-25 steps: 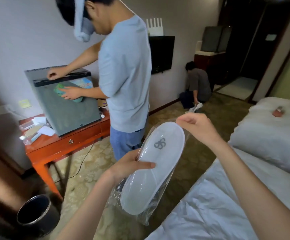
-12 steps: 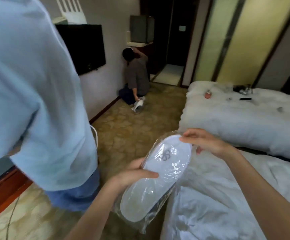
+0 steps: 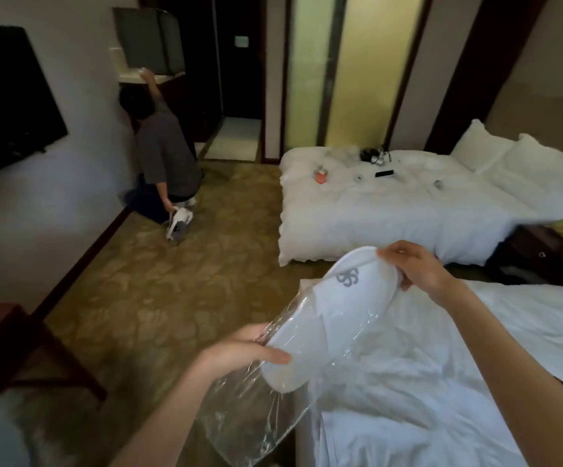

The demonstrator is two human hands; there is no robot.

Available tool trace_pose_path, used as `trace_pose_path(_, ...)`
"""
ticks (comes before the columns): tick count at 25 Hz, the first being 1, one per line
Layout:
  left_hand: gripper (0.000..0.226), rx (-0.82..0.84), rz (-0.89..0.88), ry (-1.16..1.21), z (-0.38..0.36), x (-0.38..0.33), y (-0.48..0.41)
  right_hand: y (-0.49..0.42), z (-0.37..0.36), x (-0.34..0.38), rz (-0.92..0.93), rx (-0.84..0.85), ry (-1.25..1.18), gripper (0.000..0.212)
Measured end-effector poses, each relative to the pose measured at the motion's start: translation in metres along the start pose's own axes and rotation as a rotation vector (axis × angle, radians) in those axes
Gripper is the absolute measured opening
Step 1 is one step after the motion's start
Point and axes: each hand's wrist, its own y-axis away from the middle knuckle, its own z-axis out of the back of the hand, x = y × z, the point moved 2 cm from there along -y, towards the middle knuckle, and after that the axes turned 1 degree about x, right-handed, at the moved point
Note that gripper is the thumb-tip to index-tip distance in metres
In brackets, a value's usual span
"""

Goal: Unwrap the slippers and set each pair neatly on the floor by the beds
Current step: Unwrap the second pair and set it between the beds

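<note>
White slippers [image 3: 334,311] with a grey emblem stick halfway out of a clear plastic wrapper [image 3: 256,412]. My right hand [image 3: 414,267] grips the toe end, which is bare of plastic. My left hand [image 3: 239,355] pinches the wrapper at the side, over the heel half. The empty lower part of the wrapper hangs slack below my left hand. All of this is held above the corner of the near bed [image 3: 441,382], whose white cover is rumpled.
A second white bed [image 3: 391,210] with small items on it stands beyond. A person [image 3: 162,163] kneels by the left wall on the patterned carpet [image 3: 158,281]. A red-brown table [image 3: 14,348] is at the left, a dark nightstand [image 3: 542,257] between the beds.
My view has swung right, away from the desk and the person in the blue shirt. The slippers have slid partly out of the wrapper, toe end first, pulled by my right hand.
</note>
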Motion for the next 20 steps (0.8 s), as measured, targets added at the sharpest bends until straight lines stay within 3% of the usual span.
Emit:
trace_pose_path(4,0.041,0.049,0.031,-0.065,0.091,-0.032,-0.128,-0.132,0.000,-0.017,-0.117,-0.056,-0.061,0.030)
trace_pose_path(11,0.037,0.226,0.084,-0.080,0.212,-0.092,-0.337,-0.320,0.026,-0.008,-0.189,-0.080,-0.069,0.028)
trace_pose_path(16,0.044,0.381,0.057,-0.169,0.304,-0.116,-0.496,-0.439,0.043,-0.022,-0.286,-0.358,-0.076,0.026)
trace_pose_path(20,0.029,0.459,0.071,-0.164,0.370,-0.146,-0.614,-0.509,0.065,-0.041,-0.401,-0.655,-0.136,0.023)
